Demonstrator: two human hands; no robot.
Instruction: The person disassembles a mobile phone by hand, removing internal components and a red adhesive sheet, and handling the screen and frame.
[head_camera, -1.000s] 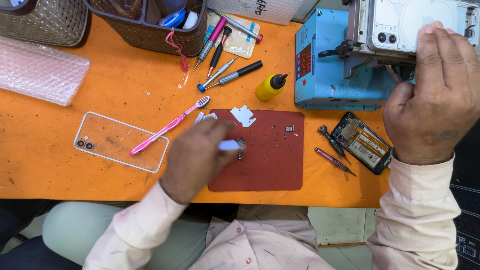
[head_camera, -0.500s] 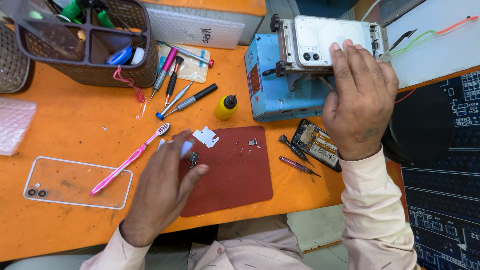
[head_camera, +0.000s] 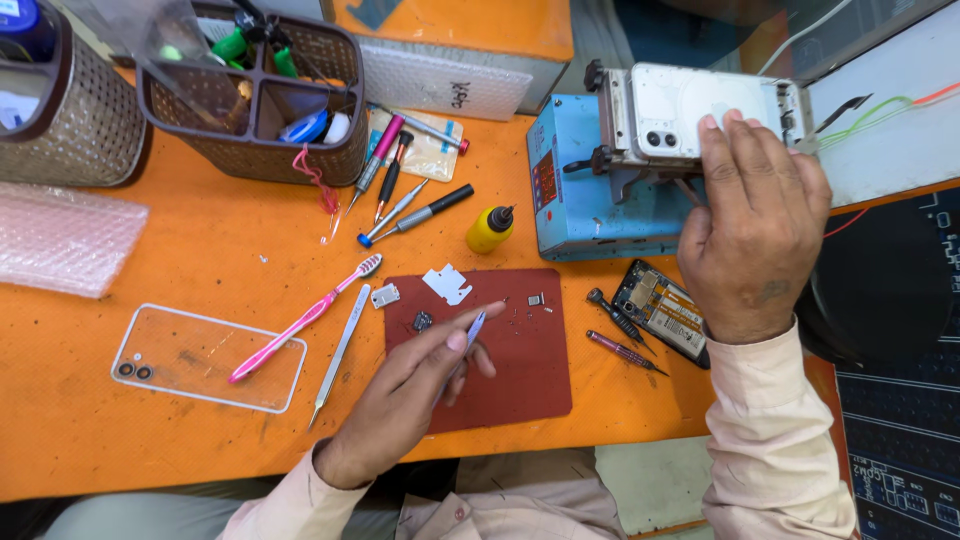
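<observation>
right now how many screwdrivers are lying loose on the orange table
6: four fanned out beside the brown basket, a pink-handled one, a black one, a silver one and a black-tipped one; two near the circuit board, black and purple. More may be hidden in the basket.

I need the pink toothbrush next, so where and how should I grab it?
Grip the toothbrush by the middle of its thin handle, pinching across it from above. It lies flat and slanted, bristle head up right toward the mat, tail resting on the clear phone case, so the bare midsection is probably easiest.
</observation>
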